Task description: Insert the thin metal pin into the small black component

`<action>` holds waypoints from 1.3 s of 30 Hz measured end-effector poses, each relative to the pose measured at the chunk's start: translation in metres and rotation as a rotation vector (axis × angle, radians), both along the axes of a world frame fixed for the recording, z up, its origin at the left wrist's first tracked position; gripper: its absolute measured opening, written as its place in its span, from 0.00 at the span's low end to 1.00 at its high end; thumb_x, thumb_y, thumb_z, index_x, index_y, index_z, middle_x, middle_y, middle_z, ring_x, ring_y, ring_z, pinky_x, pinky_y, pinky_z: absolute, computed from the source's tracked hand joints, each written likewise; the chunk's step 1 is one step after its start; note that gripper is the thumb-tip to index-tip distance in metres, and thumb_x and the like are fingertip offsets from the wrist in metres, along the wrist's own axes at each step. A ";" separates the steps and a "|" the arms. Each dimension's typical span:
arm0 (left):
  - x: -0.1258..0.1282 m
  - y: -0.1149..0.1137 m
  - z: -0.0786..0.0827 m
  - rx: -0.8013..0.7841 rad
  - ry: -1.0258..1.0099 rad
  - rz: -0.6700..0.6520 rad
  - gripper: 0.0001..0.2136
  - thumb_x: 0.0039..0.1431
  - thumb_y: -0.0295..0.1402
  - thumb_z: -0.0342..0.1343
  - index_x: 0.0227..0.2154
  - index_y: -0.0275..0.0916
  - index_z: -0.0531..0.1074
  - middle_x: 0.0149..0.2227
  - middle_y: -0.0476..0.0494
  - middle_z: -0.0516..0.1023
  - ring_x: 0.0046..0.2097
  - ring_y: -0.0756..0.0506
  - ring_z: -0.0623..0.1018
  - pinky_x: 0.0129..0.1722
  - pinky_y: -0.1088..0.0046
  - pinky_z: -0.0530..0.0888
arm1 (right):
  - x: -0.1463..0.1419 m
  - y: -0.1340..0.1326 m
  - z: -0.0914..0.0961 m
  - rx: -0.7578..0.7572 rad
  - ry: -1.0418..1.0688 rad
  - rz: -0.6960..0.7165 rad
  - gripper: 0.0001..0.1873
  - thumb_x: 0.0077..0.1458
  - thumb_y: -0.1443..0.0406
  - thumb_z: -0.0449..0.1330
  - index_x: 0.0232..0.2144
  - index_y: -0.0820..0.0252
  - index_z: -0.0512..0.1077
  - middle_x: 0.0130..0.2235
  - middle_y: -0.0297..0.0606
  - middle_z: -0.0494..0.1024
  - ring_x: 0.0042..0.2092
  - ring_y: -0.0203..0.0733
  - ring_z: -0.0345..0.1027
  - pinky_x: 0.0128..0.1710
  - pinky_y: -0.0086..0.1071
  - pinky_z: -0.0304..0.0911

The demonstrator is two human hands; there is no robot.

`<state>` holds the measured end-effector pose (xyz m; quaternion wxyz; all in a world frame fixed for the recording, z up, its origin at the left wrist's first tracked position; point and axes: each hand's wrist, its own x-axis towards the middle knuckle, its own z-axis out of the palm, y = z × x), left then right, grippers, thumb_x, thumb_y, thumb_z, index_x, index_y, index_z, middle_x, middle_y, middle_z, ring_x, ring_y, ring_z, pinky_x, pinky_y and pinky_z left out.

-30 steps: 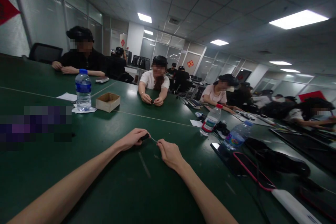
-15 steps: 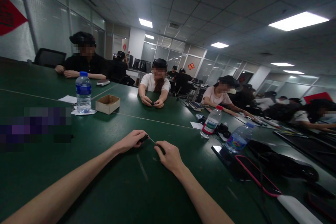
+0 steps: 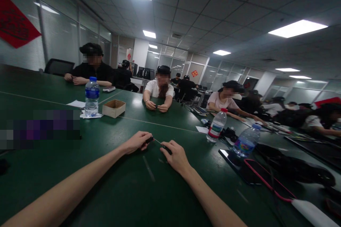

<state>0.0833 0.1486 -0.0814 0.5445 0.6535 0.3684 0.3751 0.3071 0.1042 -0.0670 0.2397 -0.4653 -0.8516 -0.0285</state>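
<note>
Left hand [image 3: 137, 142] pinches a black piece [image 3: 150, 139], right hand [image 3: 176, 155] a dark handle [image 3: 166, 148], thin shaft [image 3: 157, 142] (slanting rightward, toward the wearer) between them.

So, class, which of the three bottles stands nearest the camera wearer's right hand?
The red-capped middle bottle. The blue-capped left bottle, beside the small box, and the blue-capped right bottle are both farther from the right hand.

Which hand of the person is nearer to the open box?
Left. The left hand is on the near side of the box, to its right; the right hand is farther right.
</note>
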 end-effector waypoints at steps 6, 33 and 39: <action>0.000 0.001 -0.003 -0.008 -0.045 0.002 0.25 0.52 0.56 0.51 0.32 0.34 0.67 0.22 0.54 0.60 0.21 0.55 0.60 0.19 0.80 0.54 | 0.002 0.002 -0.003 -0.012 0.018 0.020 0.16 0.62 0.57 0.52 0.47 0.53 0.72 0.40 0.38 0.72 0.39 0.39 0.67 0.38 0.30 0.63; 0.010 -0.003 -0.011 0.013 0.048 0.284 0.21 0.49 0.48 0.54 0.28 0.30 0.75 0.16 0.51 0.62 0.18 0.55 0.58 0.18 0.79 0.51 | -0.024 -0.006 0.008 -0.160 -0.246 -0.351 0.28 0.58 0.44 0.44 0.39 0.54 0.74 0.39 0.43 0.77 0.41 0.46 0.71 0.39 0.34 0.60; 0.009 -0.001 -0.010 -0.036 0.028 0.306 0.20 0.52 0.47 0.53 0.28 0.30 0.74 0.15 0.53 0.58 0.16 0.55 0.55 0.17 0.79 0.49 | -0.031 0.005 0.000 -0.184 -0.215 -0.444 0.28 0.58 0.46 0.46 0.40 0.58 0.75 0.43 0.48 0.77 0.42 0.48 0.71 0.40 0.36 0.62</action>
